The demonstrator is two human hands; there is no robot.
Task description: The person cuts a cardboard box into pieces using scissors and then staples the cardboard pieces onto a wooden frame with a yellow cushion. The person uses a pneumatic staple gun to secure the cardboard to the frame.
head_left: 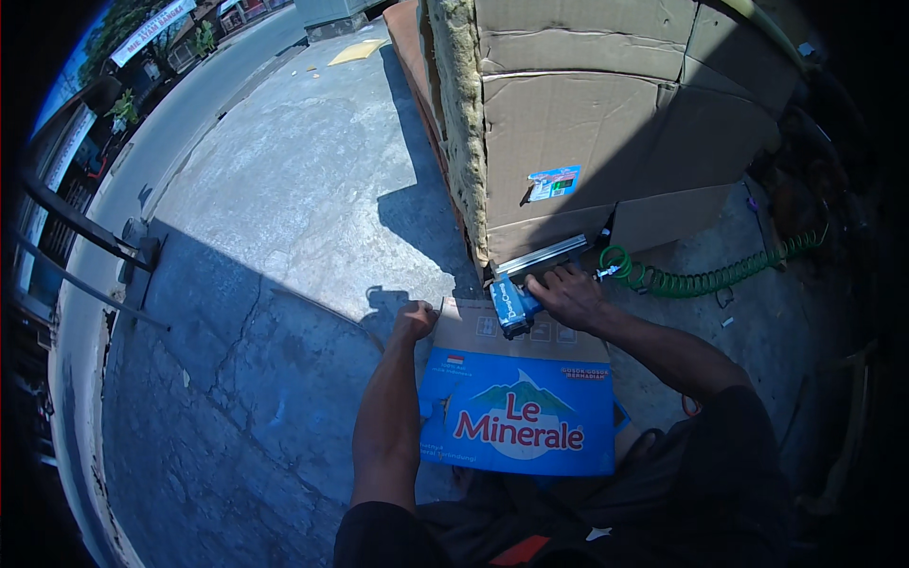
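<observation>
The likeliest trouble, as I judge it, is the blue pneumatic stapler (514, 305) firing off the edge or skidding sideways, because the blue-and-brown cardboard sheet (516, 407) at lower centre of the frame is only being pinned by a fist at one corner and the green coiled air hose (705, 277) at centre right is tugging on the tool. The right hand (568, 293) is wrapping closed around the stapler at mid-frame, just below the large cardboard-wrapped bale (606, 114). The left hand (414, 320) is curling shut, pressing the sheet's upper left corner.

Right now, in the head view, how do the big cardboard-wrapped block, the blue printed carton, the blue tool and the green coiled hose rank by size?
1. cardboard-wrapped block
2. blue printed carton
3. green coiled hose
4. blue tool
</observation>
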